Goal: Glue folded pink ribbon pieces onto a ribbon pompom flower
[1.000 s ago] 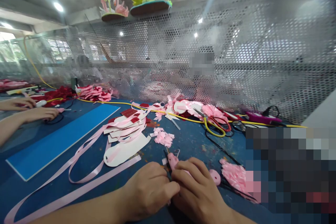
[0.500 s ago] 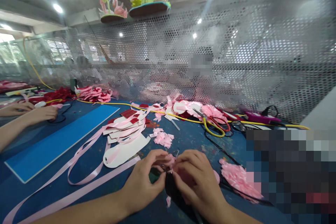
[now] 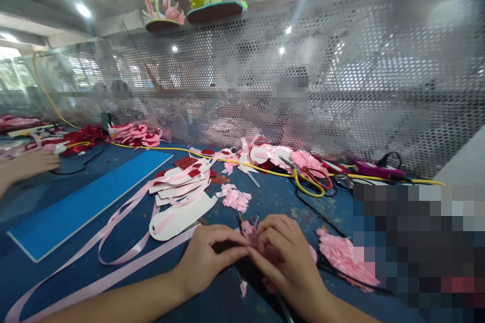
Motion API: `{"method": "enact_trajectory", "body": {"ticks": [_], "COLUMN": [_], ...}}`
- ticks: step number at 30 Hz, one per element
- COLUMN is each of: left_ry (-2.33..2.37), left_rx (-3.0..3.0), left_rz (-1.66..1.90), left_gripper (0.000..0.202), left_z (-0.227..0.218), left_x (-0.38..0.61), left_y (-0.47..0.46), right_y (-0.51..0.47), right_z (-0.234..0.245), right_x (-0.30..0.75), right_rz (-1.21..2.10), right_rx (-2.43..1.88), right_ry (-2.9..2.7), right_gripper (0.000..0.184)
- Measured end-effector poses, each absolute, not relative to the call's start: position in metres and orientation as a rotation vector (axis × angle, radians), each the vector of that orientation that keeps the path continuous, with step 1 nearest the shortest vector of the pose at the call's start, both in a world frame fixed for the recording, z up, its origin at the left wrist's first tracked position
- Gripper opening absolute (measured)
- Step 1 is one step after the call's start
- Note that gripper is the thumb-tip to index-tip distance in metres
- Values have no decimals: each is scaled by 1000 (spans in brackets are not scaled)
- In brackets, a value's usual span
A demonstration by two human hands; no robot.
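My left hand [image 3: 210,262] has its thumb and forefinger pressed together, meeting the fingertips of my right hand [image 3: 284,252]. What they pinch between them is too small and covered to name. Under and just beyond my right hand lies a pink device [image 3: 249,229] with thin wire prongs, partly hidden by my fingers. A small pink scrap [image 3: 243,288] is on the table below my fingertips. Ahead sits a clump of pink ribbon petals [image 3: 235,199]. To the left are white card shapes [image 3: 182,218] and long pink ribbon [image 3: 125,275].
A blue board [image 3: 91,202] lies at left, near another person's hand [image 3: 38,161]. Yellow-handled scissors [image 3: 308,186] and a yellow cable [image 3: 265,170] lie along the back before a perforated metal screen [image 3: 235,75]. A pink ruffled piece [image 3: 344,257] is at right.
My left fingers have closed together and moved slightly right to my right fingertips. More of the pink device shows. The other person's hand has shifted left.
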State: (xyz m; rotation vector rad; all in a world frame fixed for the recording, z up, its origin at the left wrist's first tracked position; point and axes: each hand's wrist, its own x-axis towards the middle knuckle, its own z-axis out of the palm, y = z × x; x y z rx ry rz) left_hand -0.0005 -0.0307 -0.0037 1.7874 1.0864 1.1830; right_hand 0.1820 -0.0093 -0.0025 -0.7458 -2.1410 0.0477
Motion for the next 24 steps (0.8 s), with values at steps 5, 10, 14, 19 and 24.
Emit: {"method": "enact_trajectory", "body": {"ticks": [5, 10, 14, 19, 24], "left_ry": [1128, 1122, 1088, 893, 673], "left_rx": [1607, 1561, 1623, 1806, 1884], "left_rz": [1231, 1234, 1170, 1021, 857], "left_gripper": [11, 13, 23, 42, 39], "left_z": [-6, -4, -6, -5, 0], "left_x": [-1, -2, -2, -4, -7], "left_y": [-26, -25, -26, -28, -31], "right_y": [-10, -11, -9, -4, -5], "right_z": [-3, -3, -1, 0, 0], "right_x": [181, 181, 183, 184, 183], "right_rz": [53, 71, 64, 71, 71], "right_rx": [-777, -800, -824, -869, -874], "right_ry": [-2140, -2082, -1988, -1945, -1949], "right_gripper": [17, 19, 23, 25, 26]}}
